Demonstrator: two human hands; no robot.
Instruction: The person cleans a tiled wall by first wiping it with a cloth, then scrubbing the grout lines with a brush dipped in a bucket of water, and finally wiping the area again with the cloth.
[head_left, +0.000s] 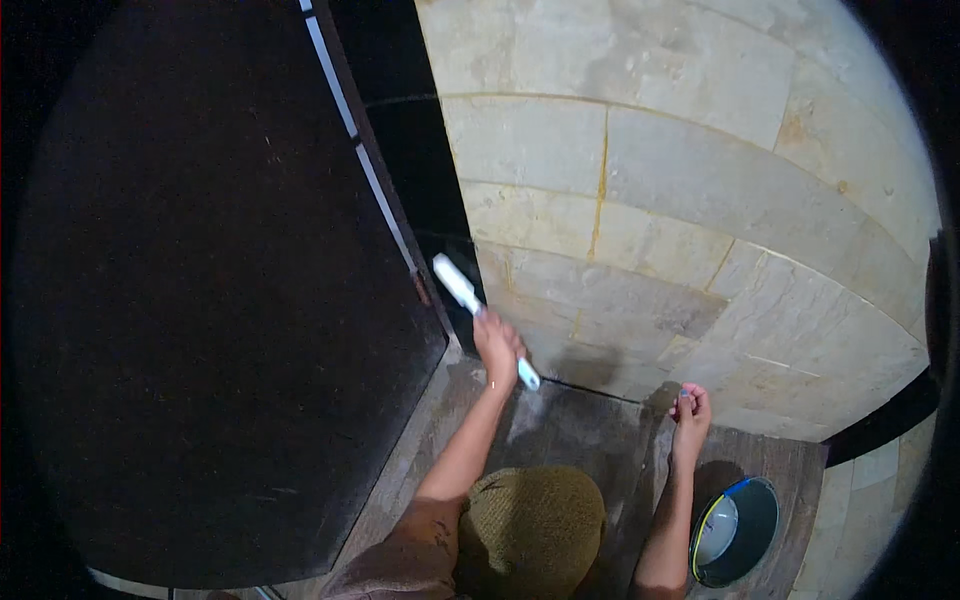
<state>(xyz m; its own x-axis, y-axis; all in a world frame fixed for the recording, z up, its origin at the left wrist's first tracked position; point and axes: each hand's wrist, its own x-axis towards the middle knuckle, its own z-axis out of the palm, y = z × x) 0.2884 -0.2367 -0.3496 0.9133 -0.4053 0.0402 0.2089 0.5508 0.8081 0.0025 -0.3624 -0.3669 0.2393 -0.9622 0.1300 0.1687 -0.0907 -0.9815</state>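
My left hand (498, 343) grips the handle of a white and light-blue brush (454, 282). The brush head points up and left, in front of the narrow black strip (427, 180) beside the stone-tile wall (547, 142); whether it touches is unclear. My right hand (691, 403) is raised near the foot of that wall, fingers curled in, with no tool visible in it. A dark bucket (759, 536) with a blue and yellow rim stands on the floor to the right of my right forearm, a whitish round thing (717, 531) inside it.
A large dark panel (225, 300) fills the left side, with a light strip along its upper edge. The wood-look floor (570, 427) meets the tile wall in front of me and shows wet-looking patches. A dark curved edge (877, 424) runs at the right.
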